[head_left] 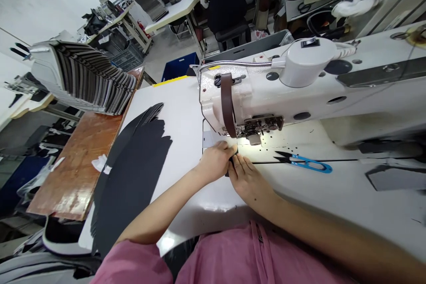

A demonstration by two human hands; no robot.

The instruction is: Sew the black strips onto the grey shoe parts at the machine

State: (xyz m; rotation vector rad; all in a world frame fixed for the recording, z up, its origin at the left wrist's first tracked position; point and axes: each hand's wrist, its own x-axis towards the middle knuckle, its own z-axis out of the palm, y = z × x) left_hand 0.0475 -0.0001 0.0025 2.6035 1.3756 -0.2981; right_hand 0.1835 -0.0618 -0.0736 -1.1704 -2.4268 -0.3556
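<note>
Your left hand (217, 160) and right hand (249, 180) meet at a small dark piece (234, 157), mostly hidden by your fingers, near the sewing machine's (259, 97) presser area. Left fingers curled, right ones extended side by side; can't tell if either clamps it. Thread snips (311, 164) right of grip, dark cut panels (136, 173) left.

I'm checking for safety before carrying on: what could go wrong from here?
Left hand and right hand work a small dark piece close under the machine; a slip might catch a fingertip.

The snips point toward the right hand and could nick it.

The left arm might brush the dark stack askew.
</note>
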